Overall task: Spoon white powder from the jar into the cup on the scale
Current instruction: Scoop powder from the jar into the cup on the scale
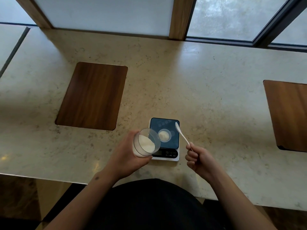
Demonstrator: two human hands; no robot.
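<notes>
Stretching across the whole view, the pale stone bench (207, 77) carries two inset wooden panels (93, 95), one far left and one at the right edge. Near the middle sits the scale (172, 143), dark-topped with a white base, its display on the near side too small to read. The left hand (126, 155) wraps around the clear jar (146, 142), lifted and tilted toward the scale so the white powder (146, 143) banks against its lower wall; the jar's rim overlaps the scale's left edge in view. The right hand (199, 159) pinches the handle of a white spoon (181, 135), whose bowl hangs over the scale's far right corner, clear of the cup. Whether the bowl is loaded cannot be told. Smallest, the cup (164, 135) stands at the middle of the platform with a shallow layer of powder already inside, so some spooning appears done. More scoops likely remain, judging by the plentiful powder in the jar.
</notes>
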